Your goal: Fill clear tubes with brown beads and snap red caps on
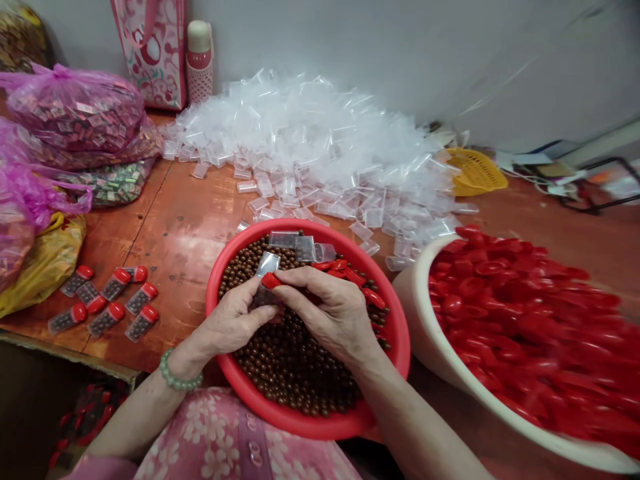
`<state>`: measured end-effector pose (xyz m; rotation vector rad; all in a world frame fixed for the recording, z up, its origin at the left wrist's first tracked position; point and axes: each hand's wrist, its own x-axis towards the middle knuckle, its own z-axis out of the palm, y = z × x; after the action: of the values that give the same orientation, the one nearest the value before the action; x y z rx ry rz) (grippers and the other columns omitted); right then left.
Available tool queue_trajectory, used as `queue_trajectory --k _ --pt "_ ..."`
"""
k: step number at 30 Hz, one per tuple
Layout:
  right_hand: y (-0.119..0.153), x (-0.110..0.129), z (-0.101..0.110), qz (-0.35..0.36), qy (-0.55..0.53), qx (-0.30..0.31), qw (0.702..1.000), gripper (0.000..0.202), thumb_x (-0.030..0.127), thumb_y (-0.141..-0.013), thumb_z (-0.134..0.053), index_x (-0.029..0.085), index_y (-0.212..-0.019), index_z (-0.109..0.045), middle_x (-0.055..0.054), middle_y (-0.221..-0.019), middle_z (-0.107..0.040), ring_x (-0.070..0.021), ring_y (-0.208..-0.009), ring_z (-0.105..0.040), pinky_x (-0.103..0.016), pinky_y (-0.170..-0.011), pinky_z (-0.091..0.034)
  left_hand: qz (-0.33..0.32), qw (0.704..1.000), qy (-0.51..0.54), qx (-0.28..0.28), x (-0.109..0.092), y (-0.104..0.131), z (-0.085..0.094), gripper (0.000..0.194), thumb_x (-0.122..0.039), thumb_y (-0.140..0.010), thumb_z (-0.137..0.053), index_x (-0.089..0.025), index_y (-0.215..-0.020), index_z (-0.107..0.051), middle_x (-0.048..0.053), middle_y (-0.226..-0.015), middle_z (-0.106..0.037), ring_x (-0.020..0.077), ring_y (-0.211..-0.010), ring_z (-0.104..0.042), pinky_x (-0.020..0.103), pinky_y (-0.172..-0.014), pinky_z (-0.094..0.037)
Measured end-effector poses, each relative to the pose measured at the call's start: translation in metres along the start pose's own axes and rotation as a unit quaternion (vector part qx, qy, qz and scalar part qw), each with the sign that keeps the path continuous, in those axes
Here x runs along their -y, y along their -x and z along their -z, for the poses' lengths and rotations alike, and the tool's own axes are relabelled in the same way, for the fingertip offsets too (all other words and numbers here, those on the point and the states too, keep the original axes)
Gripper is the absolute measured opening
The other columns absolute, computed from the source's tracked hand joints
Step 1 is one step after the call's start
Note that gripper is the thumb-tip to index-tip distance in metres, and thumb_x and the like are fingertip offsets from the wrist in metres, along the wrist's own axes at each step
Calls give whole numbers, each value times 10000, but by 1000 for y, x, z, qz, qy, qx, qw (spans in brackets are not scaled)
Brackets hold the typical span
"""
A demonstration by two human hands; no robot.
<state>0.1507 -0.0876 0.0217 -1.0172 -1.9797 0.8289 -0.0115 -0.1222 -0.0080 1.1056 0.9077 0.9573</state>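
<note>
Pink flowered cloth [213,437] lies nearest, below the red basin [214,267]; over its left half my left hand [237,319] grips a small container [262,297], my right hand [334,310] pinching its red cap [271,281]; eight capped containers [106,320] look done near the table's front edge; countless clear cases [310,133] look unfilled.

A small clear plastic case [261,298] is pinched in the left hand [225,327], held above the red basin [403,347]. From here I can see it leans, its top end up and to the right, and its lower part looks dark through the wall; the fingers hide much of it. At that top end sits a glossy red cap [271,280], gripped by the right hand's thumb and fingers. Whether it is pressed fully home I can't tell.
</note>
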Motion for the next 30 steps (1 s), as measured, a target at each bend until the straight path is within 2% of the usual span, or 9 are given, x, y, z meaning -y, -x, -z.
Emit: queue_trajectory --k 5,12,18,21,23,26,28,30 --pt "0 -2 5 16 11 31 999 101 230 -883 -609 229 -912 -706 -33 -823 -734 -173 -753 -692 -295 -711 -575 26 1000 4 10 -2 -2 1 276 -256 -810 -593 -150 -1065 -602 13 -823 -590 125 -717 -546 256 -709 -484" --pt "2 -4 13 64 13 80 995 110 163 -885 -602 223 -907 -691 -52 -863 -718 -162 -775 -691 -265 -694 -567 28 997 -69 36 -2 0 0 90 -207 -834 -523 -156 -905 -540 5 -783 -558 117 -700 -525 256 -679 -458" --pt "2 -5 14 92 21 120 988 125 142 -889 -592 216 -921 -688 -54 -859 -711 -155 -750 -686 -249 -670 -559 29 987 -155 44 -1 2 2 81 -196 -836 -526 -172 -913 -528 3 -801 -564 122 -710 -519 256 -663 -445" --pt "1 -7 14 104 28 115 988 148 141 -894 -587 214 -971 -691 -58 -887 -711 -158 -790 -690 -250 -705 -564 22 989 -140 39 -1 0 3 77 -207 -842 -539 -170 -908 -525 0 -799 -566 112 -705 -516 247 -663 -441" --pt "0 -7 16 95 23 116 988 182 162 -892 -599 218 -1040 -689 -68 -943 -706 -165 -845 -689 -264 -750 -570 22 996 -80 40 -2 -2 4 135 -292 -882 -520 -161 -911 -521 -3 -776 -552 99 -666 -512 234 -634 -439" --pt "2 -9 22 52 -5 117 992 294 214 -867 -649 243 -1159 -663 -88 -1100 -671 -199 -1016 -657 -319 -868 -559 26 999 18 39 -4 -5 6 328 -475 -903 -492 -148 -899 -522 -3 -752 -539 86 -624 -508 222 -608 -435" --pt "5 -12 24 4 -53 91 994 354 237 -841 -682 273 -1191 -644 -75 -1141 -651 -205 -1067 -634 -336 -897 -550 24 998 49 34 -5 -6 8 382 -525 -879 -525 -144 -898 -536 2 -763 -550 84 -634 -513 217 -618 -433" --pt "7 -15 24 -63 -129 42 989 374 248 -810 -719 293 -1172 -635 -44 -1072 -671 -181 -998 -655 -309 -850 -564 24 998 55 26 -4 -6 9 380 -516 -873 -548 -140 -919 -553 7 -784 -563 83 -650 -518 214 -628 -428"
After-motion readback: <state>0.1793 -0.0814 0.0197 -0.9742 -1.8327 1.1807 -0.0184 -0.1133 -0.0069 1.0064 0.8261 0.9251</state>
